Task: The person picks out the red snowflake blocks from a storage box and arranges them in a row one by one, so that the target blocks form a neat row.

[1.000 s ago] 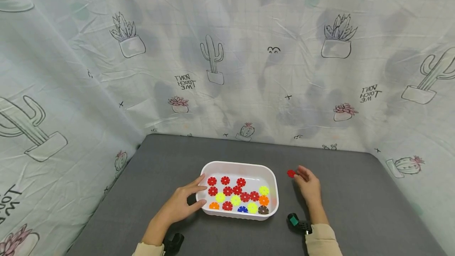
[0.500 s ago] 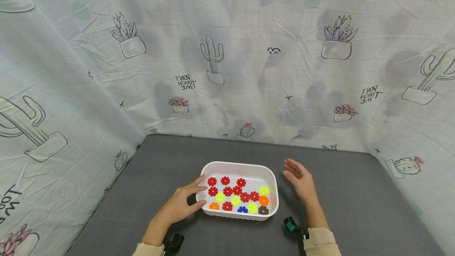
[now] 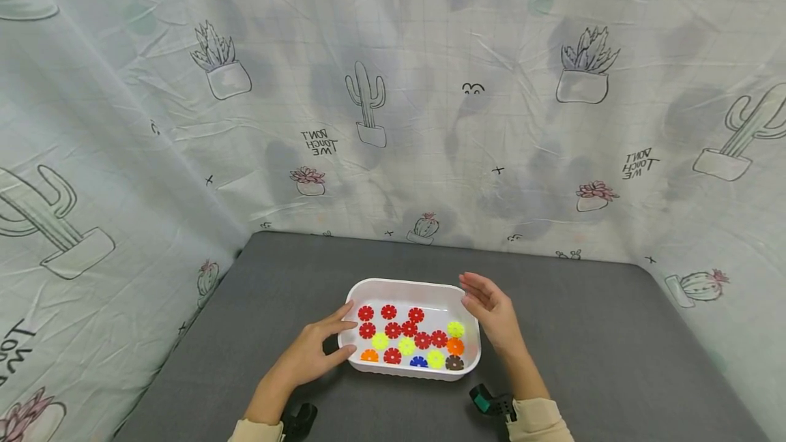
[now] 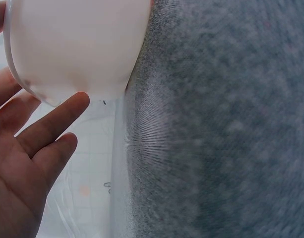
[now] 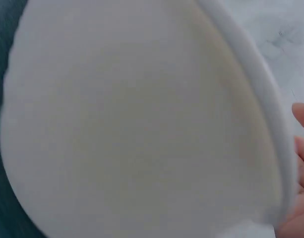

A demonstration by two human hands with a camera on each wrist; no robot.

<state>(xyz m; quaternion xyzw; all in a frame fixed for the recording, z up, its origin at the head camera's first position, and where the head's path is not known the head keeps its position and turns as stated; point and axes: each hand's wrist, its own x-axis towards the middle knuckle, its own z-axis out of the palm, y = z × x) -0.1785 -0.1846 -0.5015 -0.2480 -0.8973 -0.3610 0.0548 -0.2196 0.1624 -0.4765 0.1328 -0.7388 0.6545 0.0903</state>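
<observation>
A white plastic tray [image 3: 408, 373] stands on the table, and several flat notched flower-shaped discs lie in it: red [image 3: 392, 329], yellow-green [image 3: 406, 346], orange [image 3: 455, 346], a blue one [image 3: 419, 362] and a brown one [image 3: 454, 362]. My left hand [image 3: 313, 350] holds the tray's left end; the left wrist view has some fingers behind the rim and others against the outer wall. My right hand [image 3: 494, 312] is at the back right corner of the rim, thumb apart from the fingers. No disc shows between them, and I cannot tell whether one is hidden there.
The dark grey table [image 3: 602, 360] carries the tray near its middle. A pale curtain [image 3: 430, 176] printed with cacti hangs behind it and at both sides. Black wrist mounts [image 3: 301, 421] sit at both sleeves, one with a green patch.
My right hand has moved left from the table beside the tray to the tray's rim. The red disc at its fingertips earlier is out of sight. My left hand and the tray stay put.
</observation>
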